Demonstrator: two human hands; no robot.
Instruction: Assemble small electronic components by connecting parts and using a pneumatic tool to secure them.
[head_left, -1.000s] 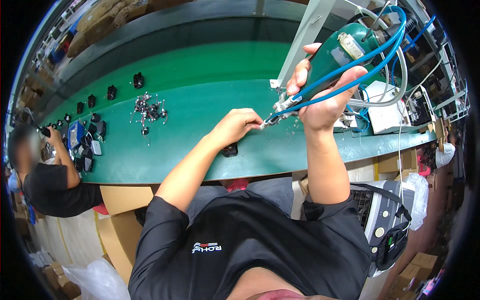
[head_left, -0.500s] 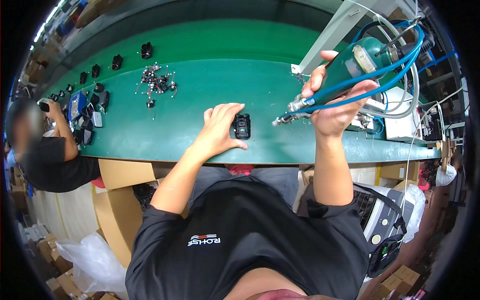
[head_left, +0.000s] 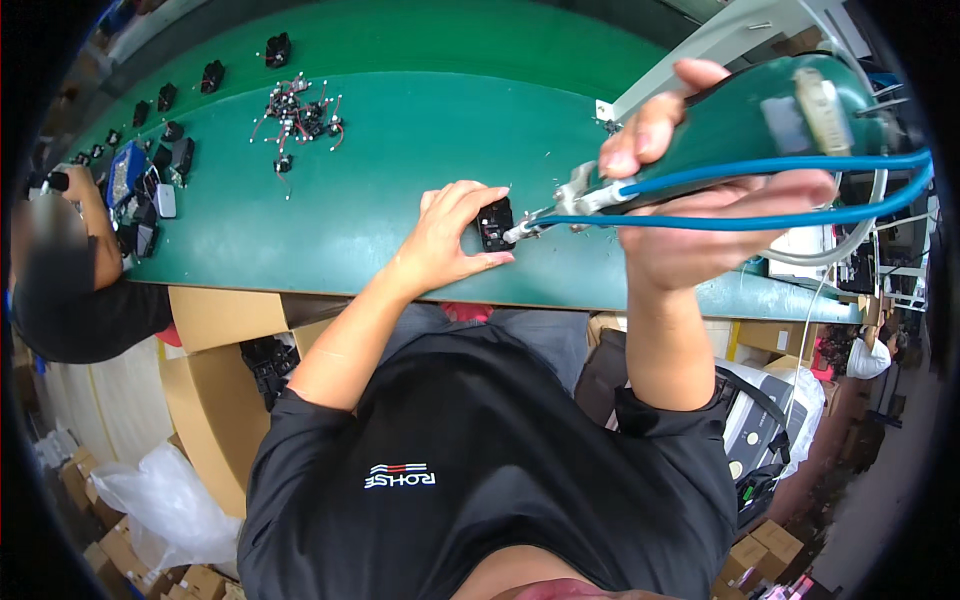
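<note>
A small black plastic housing lies on the green workbench in front of me. My left hand curves around it from the left, the fingers at its far end and the thumb at its near end. In my right hand is a green power screwdriver with blue hoses, held tilted, its body to the right. Its metal tip points left and reaches the housing's right side; whether it touches cannot be made out. Motion blurs the right hand and the tool somewhat.
A cluster of small black parts with red wires lies left of centre on the workbench. Several black units stand in a row at the far left. Another person is at the left, near a blue tray. Cardboard boxes stand below the bench edge.
My right hand has brought the screwdriver left and down, its tip now at the housing instead of apart from it. My left hand stays around the housing. The whole view has shifted slightly.
</note>
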